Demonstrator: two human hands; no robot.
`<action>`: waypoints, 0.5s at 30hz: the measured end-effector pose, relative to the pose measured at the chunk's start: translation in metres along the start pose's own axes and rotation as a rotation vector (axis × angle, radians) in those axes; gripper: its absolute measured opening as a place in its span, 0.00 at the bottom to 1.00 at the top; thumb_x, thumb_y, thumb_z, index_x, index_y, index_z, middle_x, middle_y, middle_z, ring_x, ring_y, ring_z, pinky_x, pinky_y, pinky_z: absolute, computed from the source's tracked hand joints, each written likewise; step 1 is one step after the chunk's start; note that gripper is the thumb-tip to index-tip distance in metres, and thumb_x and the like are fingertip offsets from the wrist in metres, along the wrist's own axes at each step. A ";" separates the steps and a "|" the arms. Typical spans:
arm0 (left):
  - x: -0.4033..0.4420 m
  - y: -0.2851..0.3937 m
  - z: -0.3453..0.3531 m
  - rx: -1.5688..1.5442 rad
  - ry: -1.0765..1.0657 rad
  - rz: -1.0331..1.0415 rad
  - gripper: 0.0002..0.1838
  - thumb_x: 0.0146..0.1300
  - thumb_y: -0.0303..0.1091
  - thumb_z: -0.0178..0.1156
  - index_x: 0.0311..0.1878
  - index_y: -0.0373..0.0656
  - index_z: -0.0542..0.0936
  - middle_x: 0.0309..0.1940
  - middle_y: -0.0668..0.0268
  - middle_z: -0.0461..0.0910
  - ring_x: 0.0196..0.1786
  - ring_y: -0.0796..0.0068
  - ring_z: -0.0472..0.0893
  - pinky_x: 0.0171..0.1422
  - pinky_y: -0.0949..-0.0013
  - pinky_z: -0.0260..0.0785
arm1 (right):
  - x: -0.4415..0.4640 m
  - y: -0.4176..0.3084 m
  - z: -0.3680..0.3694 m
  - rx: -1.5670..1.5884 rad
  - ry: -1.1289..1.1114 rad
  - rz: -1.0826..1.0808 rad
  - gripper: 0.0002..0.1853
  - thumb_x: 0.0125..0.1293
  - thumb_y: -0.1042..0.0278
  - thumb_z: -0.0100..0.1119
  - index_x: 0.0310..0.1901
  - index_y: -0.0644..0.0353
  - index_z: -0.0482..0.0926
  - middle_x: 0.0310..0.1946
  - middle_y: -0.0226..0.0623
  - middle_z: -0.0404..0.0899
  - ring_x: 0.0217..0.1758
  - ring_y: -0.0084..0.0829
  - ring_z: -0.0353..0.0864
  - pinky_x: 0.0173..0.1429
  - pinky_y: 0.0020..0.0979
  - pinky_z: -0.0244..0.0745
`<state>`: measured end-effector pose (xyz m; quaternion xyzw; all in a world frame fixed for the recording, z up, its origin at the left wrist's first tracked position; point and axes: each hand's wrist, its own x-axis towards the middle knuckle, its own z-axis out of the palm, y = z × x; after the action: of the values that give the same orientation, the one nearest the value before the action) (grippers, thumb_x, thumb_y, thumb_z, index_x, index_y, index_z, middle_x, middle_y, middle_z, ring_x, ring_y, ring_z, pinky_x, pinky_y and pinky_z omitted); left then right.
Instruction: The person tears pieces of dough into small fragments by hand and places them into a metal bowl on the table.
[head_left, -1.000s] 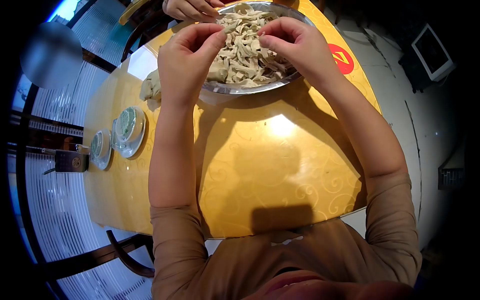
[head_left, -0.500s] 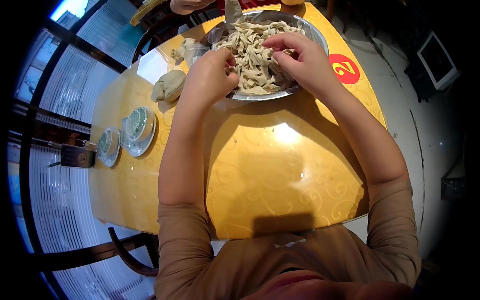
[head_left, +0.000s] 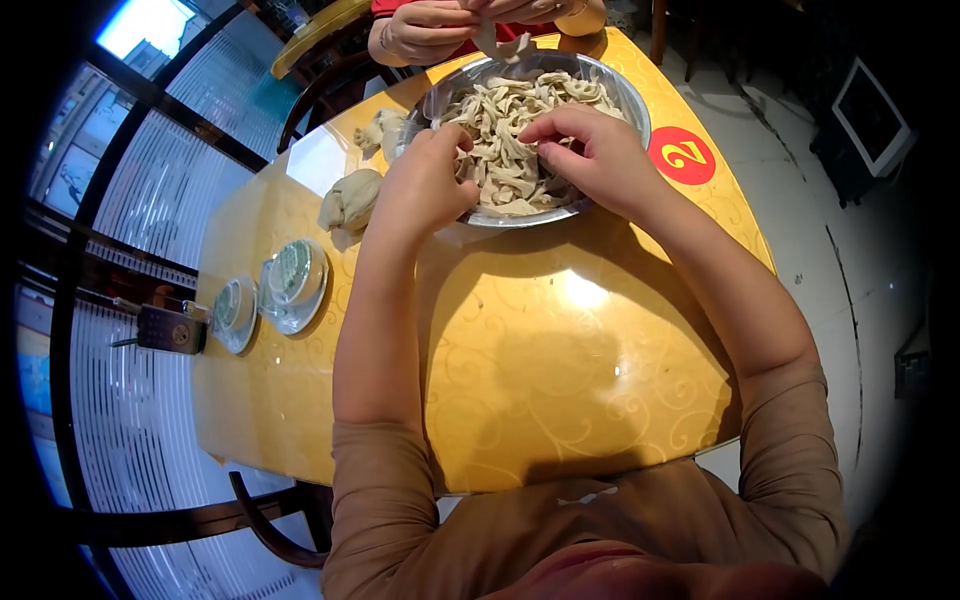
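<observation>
Fingers on the right hand (head_left: 595, 152) bend down over a big metal bowl (head_left: 643, 115), with the thumb and first finger close to each other. I cannot tell if they pinch a strip. On the left hand (head_left: 420, 182), over the bowl's left side, the thumb and first finger are apart. The other fingers curl out of sight, so I cannot tell if they hold something.

Pale strips (head_left: 525, 115) that look like dough lie in a messy heap inside the bowl. Its tall sides probably stop them from spilling. The bowl sits at the far end of the counter (head_left: 650, 340), between two people, maybe so both can reach it.

Another person's hands (head_left: 420, 35) hold a floppy piece (head_left: 498, 42) up above the far rim, perhaps so bits drop inside.

A big soft lump (head_left: 350, 200) and a smaller lump (head_left: 382, 132) rest left of the bowl, likely to be handy. Farther left are two wrapped bowls (head_left: 298, 272) on plates; the wrap may keep them clean.
</observation>
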<state>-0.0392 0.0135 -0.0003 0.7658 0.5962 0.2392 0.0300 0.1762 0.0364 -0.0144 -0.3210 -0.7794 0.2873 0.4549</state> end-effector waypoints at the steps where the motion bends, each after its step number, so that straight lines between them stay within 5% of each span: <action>1: 0.002 -0.004 0.003 -0.019 0.041 -0.009 0.15 0.51 0.27 0.60 0.45 0.41 0.76 0.37 0.58 0.78 0.36 0.67 0.79 0.42 0.68 0.72 | 0.000 0.000 0.000 -0.003 -0.001 0.002 0.10 0.57 0.73 0.55 0.40 0.59 0.82 0.36 0.40 0.80 0.38 0.34 0.80 0.45 0.31 0.76; 5: 0.009 -0.007 0.000 -0.199 0.200 -0.064 0.15 0.53 0.26 0.58 0.46 0.39 0.75 0.38 0.57 0.79 0.39 0.62 0.79 0.45 0.66 0.72 | 0.000 0.000 0.000 -0.001 0.000 0.010 0.10 0.58 0.72 0.55 0.40 0.59 0.82 0.36 0.40 0.81 0.38 0.34 0.80 0.45 0.31 0.76; 8: 0.008 0.006 -0.005 -0.559 0.153 -0.098 0.12 0.61 0.24 0.55 0.49 0.40 0.76 0.41 0.65 0.78 0.39 0.80 0.77 0.41 0.76 0.70 | -0.001 -0.001 0.001 0.038 0.015 -0.006 0.10 0.59 0.70 0.58 0.42 0.59 0.82 0.37 0.40 0.81 0.39 0.33 0.81 0.45 0.31 0.76; 9: 0.006 0.012 -0.007 -0.686 0.122 -0.102 0.12 0.63 0.25 0.55 0.50 0.41 0.75 0.43 0.66 0.77 0.39 0.82 0.76 0.41 0.78 0.70 | -0.001 -0.004 -0.002 0.022 -0.056 0.060 0.12 0.63 0.67 0.59 0.47 0.59 0.81 0.40 0.30 0.80 0.40 0.19 0.77 0.46 0.23 0.73; 12: 0.001 0.028 -0.007 -0.969 0.071 -0.083 0.12 0.65 0.26 0.55 0.52 0.42 0.74 0.46 0.68 0.76 0.40 0.85 0.74 0.41 0.81 0.68 | -0.001 -0.009 0.001 0.201 -0.047 0.126 0.15 0.60 0.65 0.63 0.47 0.60 0.79 0.36 0.38 0.82 0.37 0.24 0.80 0.43 0.26 0.75; 15: 0.002 0.032 0.002 -1.057 0.134 0.005 0.14 0.64 0.25 0.57 0.52 0.40 0.73 0.46 0.66 0.75 0.42 0.83 0.74 0.45 0.79 0.69 | -0.001 -0.011 0.000 0.333 -0.033 0.228 0.20 0.58 0.64 0.66 0.51 0.64 0.76 0.35 0.34 0.79 0.38 0.20 0.78 0.42 0.24 0.74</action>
<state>-0.0095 0.0070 0.0088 0.6307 0.3931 0.5553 0.3733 0.1740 0.0288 -0.0068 -0.3228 -0.6871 0.4672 0.4532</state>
